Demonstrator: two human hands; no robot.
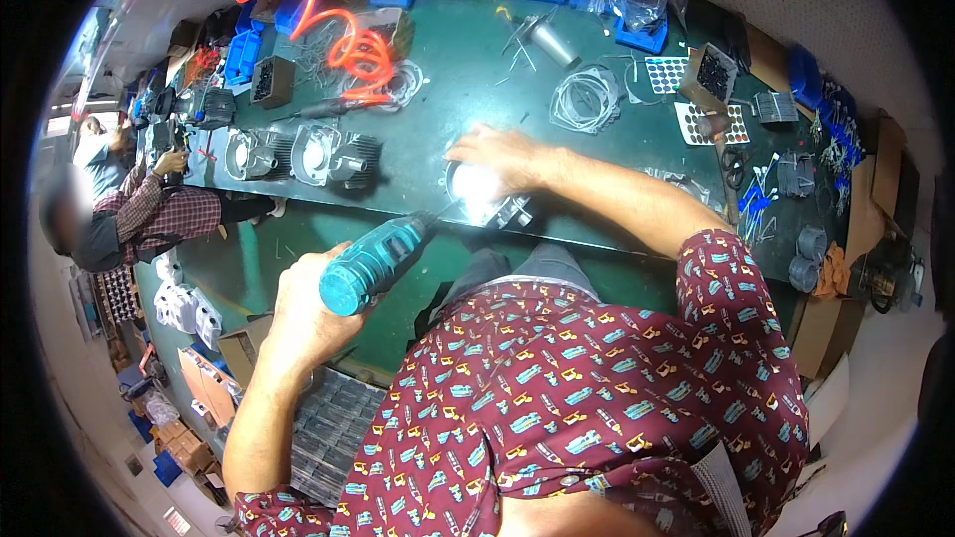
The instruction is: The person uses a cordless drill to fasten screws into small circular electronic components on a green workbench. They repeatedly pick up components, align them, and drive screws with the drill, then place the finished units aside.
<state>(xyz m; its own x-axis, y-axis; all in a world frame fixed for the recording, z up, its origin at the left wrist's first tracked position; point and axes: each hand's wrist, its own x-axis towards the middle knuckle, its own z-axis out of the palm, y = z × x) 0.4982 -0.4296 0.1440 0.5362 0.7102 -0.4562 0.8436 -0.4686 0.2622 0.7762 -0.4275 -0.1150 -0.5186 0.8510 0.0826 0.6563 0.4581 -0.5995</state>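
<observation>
Two finned housings (pixel 335 154) are set apart; by left hand (pixel 306 306) teal driver (pixel 376 261) is gripped, aimed at brightly lit housing (pixel 476 191) near edge of bench (pixel 448 60); right hand (pixel 494 156) is rested there, hold cannot be told; screwdriving seems in hand; steady alignment seems called for next.

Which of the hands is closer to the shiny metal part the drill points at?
Right. The right hand is at the metal part, reaching over its far side. The left hand is farther away, toward the lower left, gripping the teal drill.
</observation>
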